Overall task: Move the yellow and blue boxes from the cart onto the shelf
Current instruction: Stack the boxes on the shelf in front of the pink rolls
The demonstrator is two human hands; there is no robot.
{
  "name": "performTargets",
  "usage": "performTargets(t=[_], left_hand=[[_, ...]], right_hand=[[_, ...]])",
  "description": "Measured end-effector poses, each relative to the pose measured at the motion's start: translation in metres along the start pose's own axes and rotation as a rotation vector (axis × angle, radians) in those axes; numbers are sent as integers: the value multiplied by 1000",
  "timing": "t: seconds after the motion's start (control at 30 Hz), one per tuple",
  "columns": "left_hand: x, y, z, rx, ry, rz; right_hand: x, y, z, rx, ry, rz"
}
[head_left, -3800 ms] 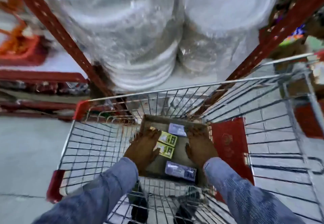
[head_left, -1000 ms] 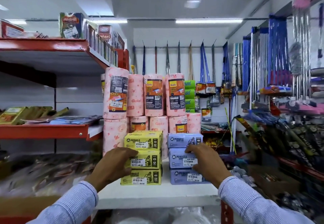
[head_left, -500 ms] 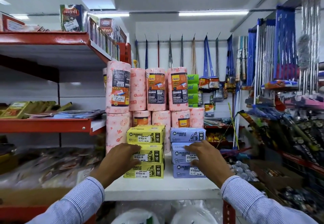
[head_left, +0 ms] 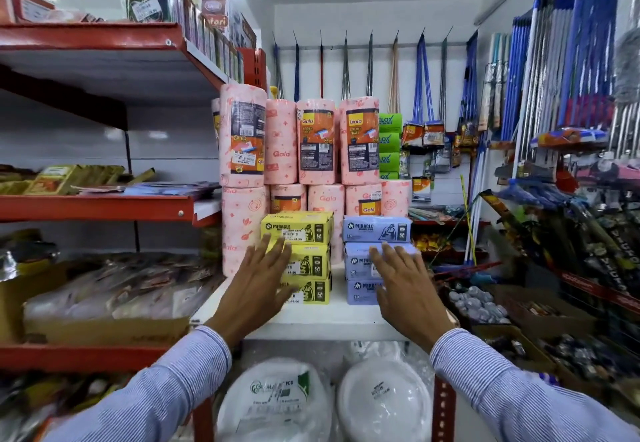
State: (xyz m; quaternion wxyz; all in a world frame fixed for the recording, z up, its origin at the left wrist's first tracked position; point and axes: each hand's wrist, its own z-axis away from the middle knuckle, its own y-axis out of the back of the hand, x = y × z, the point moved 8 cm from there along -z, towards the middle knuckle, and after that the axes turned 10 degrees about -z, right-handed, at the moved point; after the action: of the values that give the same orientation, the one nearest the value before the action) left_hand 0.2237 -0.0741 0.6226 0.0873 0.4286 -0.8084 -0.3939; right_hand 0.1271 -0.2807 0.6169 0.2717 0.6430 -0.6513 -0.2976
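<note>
Three yellow Miracle boxes (head_left: 304,258) stacked upright on the white shelf (head_left: 322,317) near its front edge, three blue Miracle boxes (head_left: 375,258) stacked just right, labels facing out

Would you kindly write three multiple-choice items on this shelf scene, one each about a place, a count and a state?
1. Where does the stack of yellow cardboard boxes stand relative to the stack of pale blue cardboard boxes?
A. to its left
B. on top of it
C. behind it

2. How many boxes make up the yellow stack?
A. one
B. three
C. five

3. What state are the left hand and right hand in?
A. closed in fists
B. each lifting a box
C. open, fingers spread

Answers:
1 A, the two stacks stand side by side on the white shelf board.
2 B, three yellow fronts show one above another.
3 C, both palms face the stacks and grip nothing.
</note>
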Motion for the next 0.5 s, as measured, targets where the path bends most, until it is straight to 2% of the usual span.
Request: performTargets(t=[0.1,0.2,0.4,0.5], left_hand=[[29,3,38,48,-53,-52],[65,5,84,15,-126,-71],[96,-41,172,-197,-112,1],[114,-78,229,-347,-118,57]], right_hand=[[-17,1,30,-22,-20,-44],[-39,2,73,-35,-3,-43],[-57,-36,176,-193,-33,-80],[-58,-75,237,-340,-78,-121]])
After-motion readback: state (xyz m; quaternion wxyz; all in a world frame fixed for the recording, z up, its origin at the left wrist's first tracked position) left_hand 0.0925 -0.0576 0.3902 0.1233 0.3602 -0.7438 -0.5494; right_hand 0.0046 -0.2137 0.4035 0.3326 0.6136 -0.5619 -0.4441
